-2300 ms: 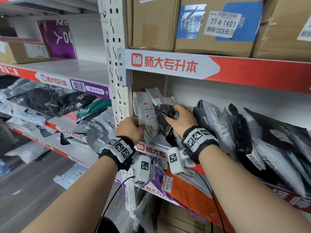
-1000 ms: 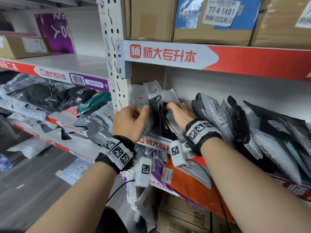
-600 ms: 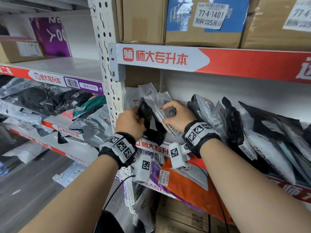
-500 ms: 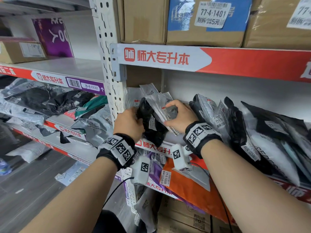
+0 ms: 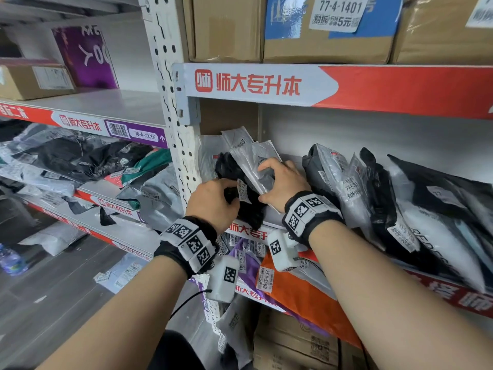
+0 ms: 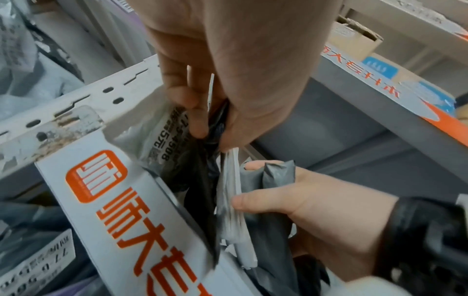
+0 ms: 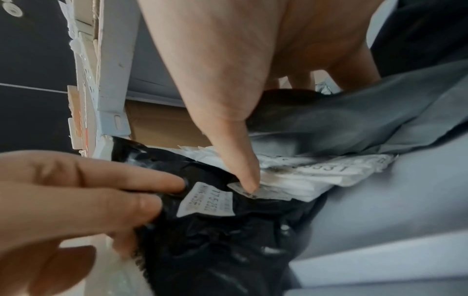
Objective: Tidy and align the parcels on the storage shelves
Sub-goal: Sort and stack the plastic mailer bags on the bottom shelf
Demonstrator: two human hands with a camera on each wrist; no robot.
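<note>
At the left end of the middle shelf, a crumpled black parcel with a small white label stands against flat grey parcels. My left hand pinches the black parcel between thumb and fingers. My right hand grips the grey parcels, thumb in front and fingers curled over the top. In the right wrist view my thumb presses the white labels beside the black parcel, and the left hand's fingers touch it from the left. More pale parcels stand behind, next to the post.
A row of black and grey parcels leans to the right of my hands. Cardboard boxes fill the shelf above. The perforated white post bounds the bay on the left. An orange parcel hangs over the lower shelf.
A second ago both hands reached with loose fingers among the parcels. Now the left pinches the black parcel and the right grips the grey ones. Little has moved in the last half second.
</note>
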